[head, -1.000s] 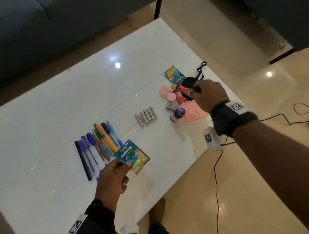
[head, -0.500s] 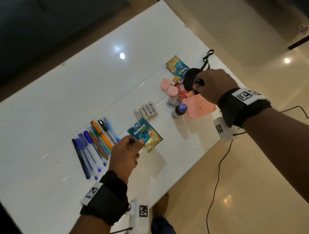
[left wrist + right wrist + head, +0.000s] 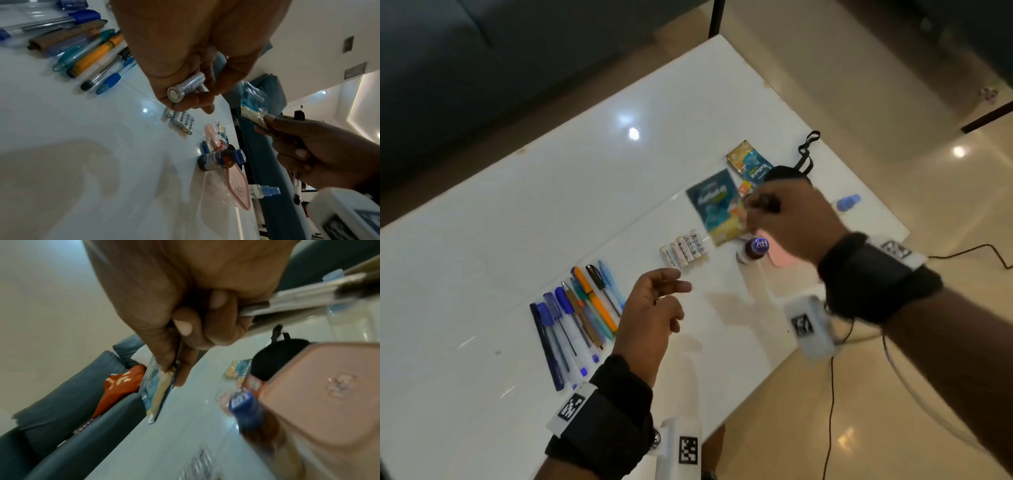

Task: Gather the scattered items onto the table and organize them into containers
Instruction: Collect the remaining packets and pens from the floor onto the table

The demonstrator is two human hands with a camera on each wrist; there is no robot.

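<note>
Above the white table point(image 3: 524, 212), your right hand point(image 3: 794, 222) pinches a blue and yellow snack packet point(image 3: 717, 209) by one edge, thumb and forefinger closed on it, holding it over the cluster at the far end. Your left hand point(image 3: 650, 318) hovers beside the pens point(image 3: 578, 318), and the left wrist view shows its fingers curled round a single battery point(image 3: 186, 87). Four more batteries point(image 3: 684, 253) lie side by side on the table between the pens and a small brown bottle with a blue cap point(image 3: 755, 248). Just beside that bottle sits a pink container point(image 3: 239, 188). A second snack packet point(image 3: 748, 162) lies flat farther back, next to a black pouch point(image 3: 275, 358).
</note>
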